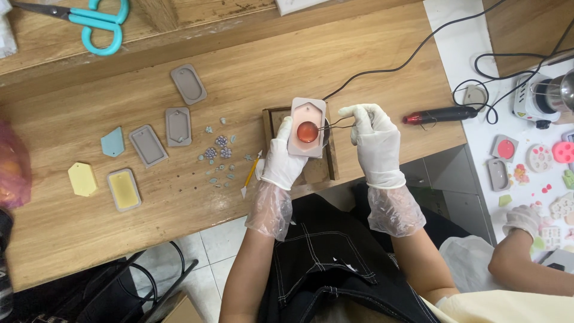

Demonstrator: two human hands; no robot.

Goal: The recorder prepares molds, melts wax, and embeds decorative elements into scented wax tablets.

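Note:
My left hand (281, 157), in a white glove, holds a pale pink tag-shaped mould (308, 127) over a small wooden tray (330, 157). A round orange-red piece (307, 131) sits at the mould's middle. My right hand (373, 139), also gloved, grips a thin wire tool (336, 122) whose tip reaches to the orange-red piece.
Several grey tag moulds (178, 126), a yellow-filled mould (124, 189), blue (112, 142) and yellow (82, 179) tag pieces, small blue bits (218, 157) and a yellow pick (251, 174) lie to the left. Teal scissors (95, 21) rest far left. A red-tipped corded tool (439, 114) lies right. Another person's gloved hand (521, 220) works at right.

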